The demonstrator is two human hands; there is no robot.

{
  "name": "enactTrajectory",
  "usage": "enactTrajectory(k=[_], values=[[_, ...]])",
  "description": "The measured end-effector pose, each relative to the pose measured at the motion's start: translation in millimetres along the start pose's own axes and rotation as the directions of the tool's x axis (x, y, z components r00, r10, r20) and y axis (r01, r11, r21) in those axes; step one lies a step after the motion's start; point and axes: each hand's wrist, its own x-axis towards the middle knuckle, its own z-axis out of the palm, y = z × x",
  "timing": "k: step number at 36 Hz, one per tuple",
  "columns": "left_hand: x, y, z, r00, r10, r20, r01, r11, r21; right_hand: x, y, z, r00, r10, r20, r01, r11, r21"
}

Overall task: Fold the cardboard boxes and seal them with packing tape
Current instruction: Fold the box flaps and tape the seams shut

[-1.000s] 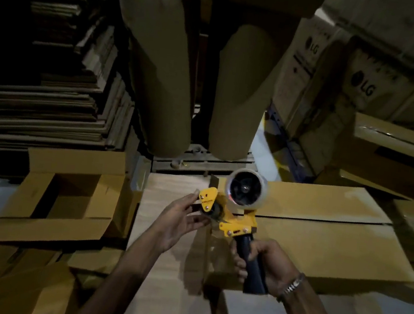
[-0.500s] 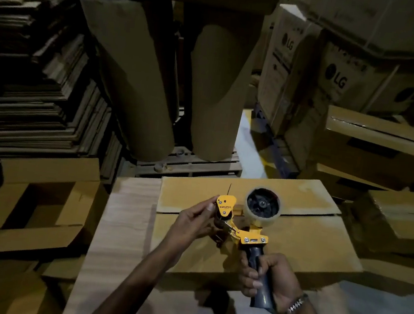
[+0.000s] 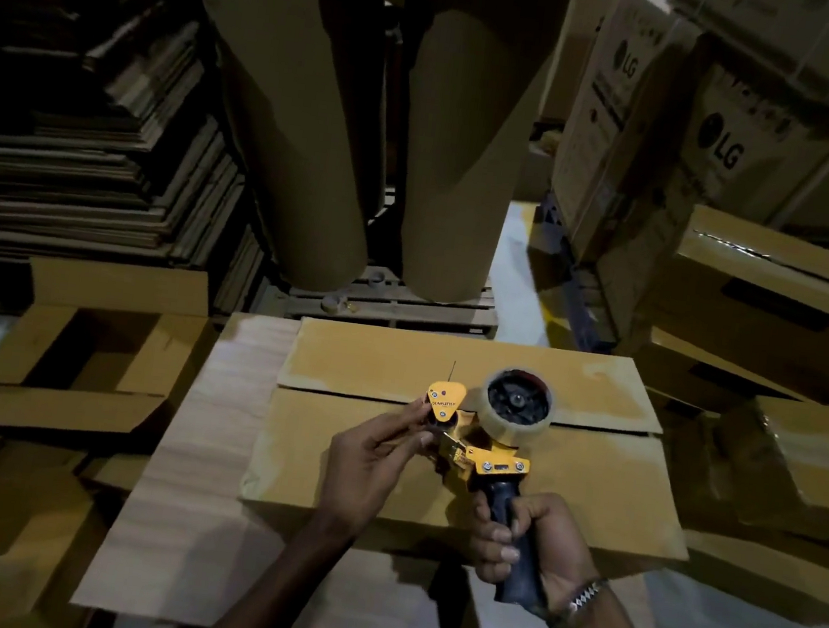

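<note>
A yellow tape dispenser (image 3: 482, 453) with a clear tape roll (image 3: 517, 410) hovers over a folded cardboard box (image 3: 591, 468) whose two top flaps meet at a seam. My right hand (image 3: 526, 543) grips the dispenser's dark handle. My left hand (image 3: 375, 459) pinches at the dispenser's front end by the roller, where the tape end sits; the tape itself is too faint to make out. The box rests on a pale wooden board (image 3: 188, 468).
An opened box (image 3: 87, 354) with spread flaps lies at the left. Stacks of flat cardboard (image 3: 85, 147) rise at the far left. Two big brown paper rolls (image 3: 366, 127) stand on a pallet behind. Printed cartons (image 3: 706, 140) and closed boxes (image 3: 775, 303) crowd the right.
The view tilted down and closer to the box. The dispenser has dropped lower over the box seam; both hands keep their hold on it.
</note>
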Motion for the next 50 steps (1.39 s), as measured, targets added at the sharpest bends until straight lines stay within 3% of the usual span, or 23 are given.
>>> enactTrajectory(k=[5,10,13,17,20,23,27,32,36,41,44,46,50], values=[[0.3,2.0,-6.7,0.998,-0.022,-0.057,0.022,1.000,0.005,3.7,-7.9,-2.8,0.999,0.046,0.024,-0.046,0.999,0.000],[6.3,4.0,-28.6,0.991,-0.080,0.107,0.066,0.989,0.129,3.9,-19.5,-3.0,0.994,0.098,0.058,-0.096,0.995,-0.041],[7.9,3.6,-43.4,0.990,-0.018,0.139,-0.016,0.970,0.242,1.1,-27.5,0.0,0.992,0.126,-0.006,-0.126,0.983,-0.133],[6.0,2.2,-53.4,0.995,0.055,0.083,-0.079,0.943,0.322,-2.9,-35.4,6.9,0.983,0.176,-0.044,-0.182,0.954,-0.240],[2.4,2.1,-57.8,1.000,0.022,0.005,-0.022,0.974,0.223,-3.5,-40.1,14.6,0.975,0.219,-0.036,-0.220,0.926,-0.308],[-5.5,11.0,-62.5,0.984,-0.173,-0.049,0.175,0.983,0.054,1.3,-44.8,21.5,0.966,0.255,-0.039,-0.250,0.889,-0.382],[-15.8,18.6,-75.4,0.929,-0.367,0.054,0.371,0.922,-0.112,13.9,-55.3,30.6,0.956,0.290,-0.035,-0.269,0.827,-0.494],[-15.0,25.2,-86.5,0.858,-0.475,0.193,0.513,0.799,-0.314,27.8,-68.8,38.8,0.949,0.313,-0.036,-0.274,0.766,-0.582],[4.1,25.3,-87.6,0.762,-0.642,0.084,0.616,0.679,-0.400,40.0,-76.8,48.9,0.953,0.292,-0.076,-0.262,0.677,-0.688],[30.6,10.3,-103.5,0.700,-0.695,0.165,0.620,0.476,-0.624,63.7,-78.3,75.9,0.967,0.233,-0.105,-0.223,0.573,-0.789],[50.2,0.6,-121.0,0.669,-0.721,0.180,0.622,0.410,-0.667,80.6,-78.7,97.5,0.975,0.206,-0.086,-0.181,0.507,-0.843],[62.6,-1.5,-132.4,0.660,-0.725,0.198,0.643,0.409,-0.647,91.9,-80.5,110.8,0.979,0.193,-0.071,-0.151,0.439,-0.886],[82.6,-2.6,-156.8,0.710,-0.685,0.162,0.654,0.558,-0.510,115.7,-84.3,132.0,0.983,0.175,-0.050,-0.101,0.296,-0.950]])
